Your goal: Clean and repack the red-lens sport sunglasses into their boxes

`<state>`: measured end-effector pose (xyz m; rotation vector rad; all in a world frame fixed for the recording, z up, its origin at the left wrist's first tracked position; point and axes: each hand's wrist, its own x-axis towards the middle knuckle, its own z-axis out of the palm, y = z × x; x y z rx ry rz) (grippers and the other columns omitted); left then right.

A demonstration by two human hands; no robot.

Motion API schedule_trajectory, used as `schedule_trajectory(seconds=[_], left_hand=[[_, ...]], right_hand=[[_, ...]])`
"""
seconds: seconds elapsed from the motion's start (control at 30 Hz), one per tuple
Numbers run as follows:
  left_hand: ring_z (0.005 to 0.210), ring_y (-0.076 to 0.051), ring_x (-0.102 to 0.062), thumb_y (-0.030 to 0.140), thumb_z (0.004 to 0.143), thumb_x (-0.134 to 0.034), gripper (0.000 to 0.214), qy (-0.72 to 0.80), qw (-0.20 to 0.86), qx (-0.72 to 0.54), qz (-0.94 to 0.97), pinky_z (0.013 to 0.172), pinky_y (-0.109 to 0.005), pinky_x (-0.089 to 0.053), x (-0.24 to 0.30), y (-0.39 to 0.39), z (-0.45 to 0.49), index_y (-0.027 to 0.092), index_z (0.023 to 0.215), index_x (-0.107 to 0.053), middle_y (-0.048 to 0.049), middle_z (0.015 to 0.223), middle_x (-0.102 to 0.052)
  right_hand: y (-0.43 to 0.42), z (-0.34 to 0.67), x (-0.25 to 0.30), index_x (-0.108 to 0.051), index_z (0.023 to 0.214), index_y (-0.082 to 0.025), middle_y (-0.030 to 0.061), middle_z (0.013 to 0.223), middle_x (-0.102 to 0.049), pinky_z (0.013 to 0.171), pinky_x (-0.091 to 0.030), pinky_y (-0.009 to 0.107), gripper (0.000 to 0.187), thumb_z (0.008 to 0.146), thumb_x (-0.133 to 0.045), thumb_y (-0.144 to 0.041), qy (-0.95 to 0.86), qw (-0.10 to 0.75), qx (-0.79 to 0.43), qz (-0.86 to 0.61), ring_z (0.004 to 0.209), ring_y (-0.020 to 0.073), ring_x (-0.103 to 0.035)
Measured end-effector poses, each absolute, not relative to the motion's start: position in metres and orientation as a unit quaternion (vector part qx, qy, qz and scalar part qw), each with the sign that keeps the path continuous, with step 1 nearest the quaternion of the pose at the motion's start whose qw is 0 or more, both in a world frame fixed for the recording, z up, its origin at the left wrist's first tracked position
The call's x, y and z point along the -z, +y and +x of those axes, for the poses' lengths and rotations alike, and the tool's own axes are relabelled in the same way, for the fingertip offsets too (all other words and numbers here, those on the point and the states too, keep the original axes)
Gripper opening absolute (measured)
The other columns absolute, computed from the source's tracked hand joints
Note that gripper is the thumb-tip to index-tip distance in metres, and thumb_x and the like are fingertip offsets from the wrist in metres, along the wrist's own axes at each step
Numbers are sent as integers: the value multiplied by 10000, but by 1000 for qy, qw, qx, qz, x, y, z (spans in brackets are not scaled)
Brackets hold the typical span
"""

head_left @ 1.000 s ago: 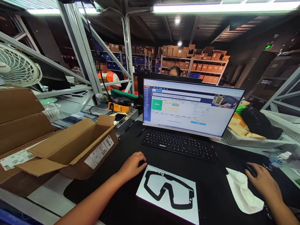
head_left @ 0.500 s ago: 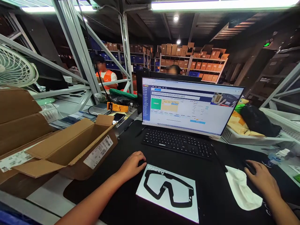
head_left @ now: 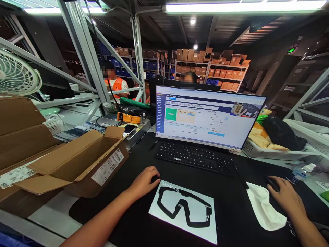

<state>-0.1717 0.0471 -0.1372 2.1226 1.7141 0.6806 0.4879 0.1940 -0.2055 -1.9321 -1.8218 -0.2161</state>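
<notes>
My left hand (head_left: pixel 147 180) rests on the black desk mat (head_left: pixel 128 209), its fingers curled around something dark that I cannot make out. Just right of it lies a flat white box (head_left: pixel 168 206) marked "Wakening", with black goggle-shaped artwork on its top. Over at the right, my right hand (head_left: pixel 288 197) is closed over a black computer mouse (head_left: pixel 273 184). A crumpled white cloth or paper piece (head_left: pixel 266 207) lies beside that hand. Beyond both hands are a black keyboard (head_left: pixel 192 157) and a lit monitor (head_left: pixel 200 113) with a page of text and a green block.
An open cardboard box (head_left: pixel 84 161) with a label stands on the left. A black pen (head_left: pixel 239 173) lies right of the keyboard. White baskets (head_left: pixel 277 152) with bags and a clear bottle (head_left: pixel 304 171) are at the right. A fan (head_left: pixel 17 73) stands far left; two people are behind the desk.
The text on the monitor differs slightly, with a lower row of entries altered. Both hands and the white box stay in place.
</notes>
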Motion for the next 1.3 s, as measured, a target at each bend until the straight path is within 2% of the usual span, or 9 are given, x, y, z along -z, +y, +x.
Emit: schedule_trajectory(seconds=[0.37,0.57,0.8,1.0,1.17,1.3], left_hand=[[1037,-256,-598,287,882,-586,137,602,168,-236,745,934,-405,-482,139,47,-172,202,952,-668,-75,1032,-637],[1042,-258,-598,285,881,-587,142,599,168,-238,746,940,-408,-478,141,48,-173,201,959,-670,-77,1044,-637],[1029,-260,-600,294,894,-577,167,594,168,-239,750,916,-406,-485,143,49,-175,192,984,-674,-85,1039,-637],[1031,-262,-603,296,893,-570,176,592,168,-235,752,919,-405,-485,141,48,-175,190,984,-676,-85,1034,-637],[1041,-270,-605,320,894,-561,198,590,172,-232,753,929,-416,-485,140,49,-176,189,984,-678,-89,1040,-638],[1031,-271,-609,327,894,-557,203,587,169,-233,757,925,-415,-487,142,51,-176,189,977,-681,-92,1036,-639]], right_hand=[[191,484,204,-671,1164,-232,142,1245,-625,871,-515,457,560,787,-421,-562,-654,234,89,-714,1153,355,-619],[200,488,215,-695,1108,-183,176,1158,-636,999,-479,468,582,756,-405,-545,-661,284,117,-685,1162,366,-605],[198,488,215,-677,1166,-215,147,1200,-629,936,-507,481,571,770,-431,-545,-649,276,122,-698,1136,353,-614],[200,486,212,-703,1124,-161,180,1157,-639,975,-497,457,568,756,-434,-500,-636,276,126,-710,1153,352,-600],[197,489,215,-688,1163,-192,151,1197,-632,900,-523,443,527,804,-443,-492,-628,268,134,-718,1060,325,-640],[196,493,219,-672,1185,-211,132,1228,-630,917,-515,403,480,821,-464,-444,-631,272,139,-713,1078,294,-638]])
